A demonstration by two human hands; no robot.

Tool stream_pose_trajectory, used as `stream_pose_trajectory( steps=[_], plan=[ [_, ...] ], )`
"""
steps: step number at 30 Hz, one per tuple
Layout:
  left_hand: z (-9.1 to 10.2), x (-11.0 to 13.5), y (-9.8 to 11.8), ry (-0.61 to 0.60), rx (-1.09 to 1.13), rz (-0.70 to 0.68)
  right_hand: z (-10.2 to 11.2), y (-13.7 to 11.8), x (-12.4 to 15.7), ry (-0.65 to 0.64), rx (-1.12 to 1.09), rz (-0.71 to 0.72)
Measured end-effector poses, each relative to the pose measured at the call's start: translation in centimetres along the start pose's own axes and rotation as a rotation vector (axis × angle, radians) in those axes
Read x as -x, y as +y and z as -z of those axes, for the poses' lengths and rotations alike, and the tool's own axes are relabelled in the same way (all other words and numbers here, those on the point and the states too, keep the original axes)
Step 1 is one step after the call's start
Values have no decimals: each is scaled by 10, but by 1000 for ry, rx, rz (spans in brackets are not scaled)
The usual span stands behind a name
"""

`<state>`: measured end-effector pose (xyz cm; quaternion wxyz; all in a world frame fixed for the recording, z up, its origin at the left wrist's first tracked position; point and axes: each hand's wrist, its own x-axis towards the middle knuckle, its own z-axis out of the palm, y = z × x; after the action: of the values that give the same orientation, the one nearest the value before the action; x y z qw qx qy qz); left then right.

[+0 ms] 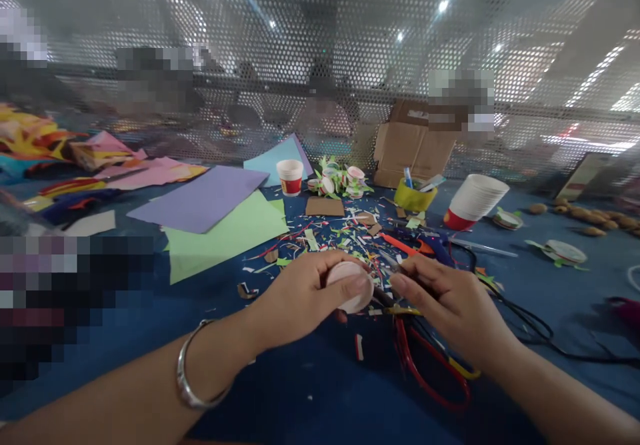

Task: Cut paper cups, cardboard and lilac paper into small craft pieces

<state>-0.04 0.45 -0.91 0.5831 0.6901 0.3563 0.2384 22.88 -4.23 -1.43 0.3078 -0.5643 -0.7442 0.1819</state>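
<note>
My left hand (300,298), a silver bangle on its wrist, grips a round white piece (349,288) that looks like the base of a paper cup. The thumb presses across its face. Just right of it, my right hand (445,302) is closed, with thumb and forefinger drawn together. A thin greyish pointed tip shows by those fingers, but what they hold is too blurred to name. Below the right hand lie scissors with red handles (435,385) and a yellow-handled tool (463,368). Paper scraps (345,235) in several colours litter the table beyond both hands.
Purple paper (205,198) and green paper (227,238) lie at left. Behind stand a paper cup (290,177), a leafy cluster of cup pieces (340,177) and a yellow pen holder (415,197). A cup stack (475,202) leans right, near a glue gun (440,248) and black cable (530,322).
</note>
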Motion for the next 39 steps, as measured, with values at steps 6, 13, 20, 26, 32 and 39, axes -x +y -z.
stream_pose_trajectory(
  steps=[6,13,20,26,32,39],
  plan=[
    [8,-4,0,111,301,79,-8,6,-2,-198,122,-5],
    [17,-9,-3,131,464,86,-18,-2,15,-298,240,181],
    [17,-13,-4,169,604,156,-30,3,27,-307,200,343],
    [17,-12,-4,176,555,162,-33,7,33,-294,274,430],
    [14,-10,2,233,629,170,-35,5,37,-222,279,519],
    [14,-9,11,196,901,283,-33,-1,38,-172,225,482]
  ],
)
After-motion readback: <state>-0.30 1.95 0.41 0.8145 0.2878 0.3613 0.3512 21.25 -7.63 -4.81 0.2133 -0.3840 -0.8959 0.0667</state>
